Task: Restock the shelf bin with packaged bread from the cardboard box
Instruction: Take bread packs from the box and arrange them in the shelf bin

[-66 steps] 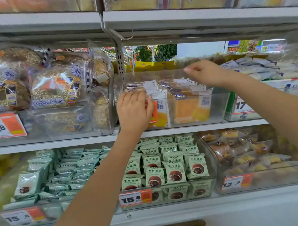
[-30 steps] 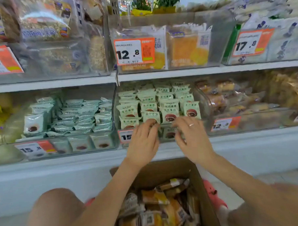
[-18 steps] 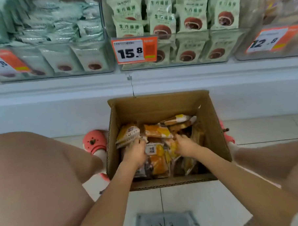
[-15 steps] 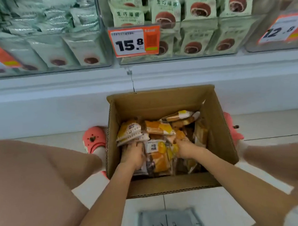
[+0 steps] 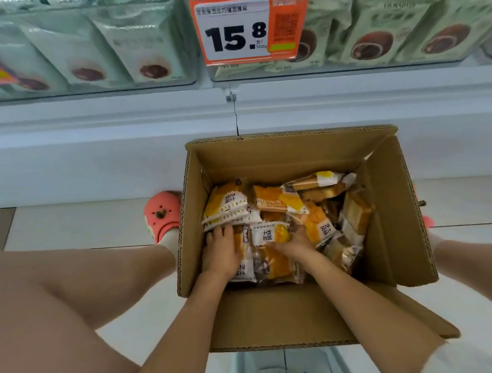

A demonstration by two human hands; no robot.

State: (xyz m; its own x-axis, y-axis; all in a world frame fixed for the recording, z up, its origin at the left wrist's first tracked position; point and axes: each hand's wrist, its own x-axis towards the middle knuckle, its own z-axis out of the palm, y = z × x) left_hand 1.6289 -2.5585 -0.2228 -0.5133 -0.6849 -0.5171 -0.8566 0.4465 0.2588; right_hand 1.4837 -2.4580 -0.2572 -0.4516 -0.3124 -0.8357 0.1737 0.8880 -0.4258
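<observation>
Both my hands are down inside the open brown corrugated cardboard box, which sits on the pale tiled floor right in front of the white base of the shelf. My left hand lies palm-down with fingers spread over the left side of a bunch of orange-and-white plastic-wrapped bread packets, and my right hand presses against the same bunch from the right, thumb across the white label of the top packet. So my grip is a two-handed one, closed around this small stack from both sides; I cannot tell whether the stack is lifted clear of the packets under it. More of the same packaged bread lies loose in the box: two packets lean against the left wall just beyond my left fingertips, one lies flat in the middle, and several are tipped on edge along the right wall. The near flap of the box is folded out toward me, under my forearms. Above, on the shelf, a clear plastic bin holds pale green packets with a dark round cake printed on them, and an orange-and-white price tag reading 15.8 hangs on its front. A coral-pink clog shoe stands just left of the box.
</observation>
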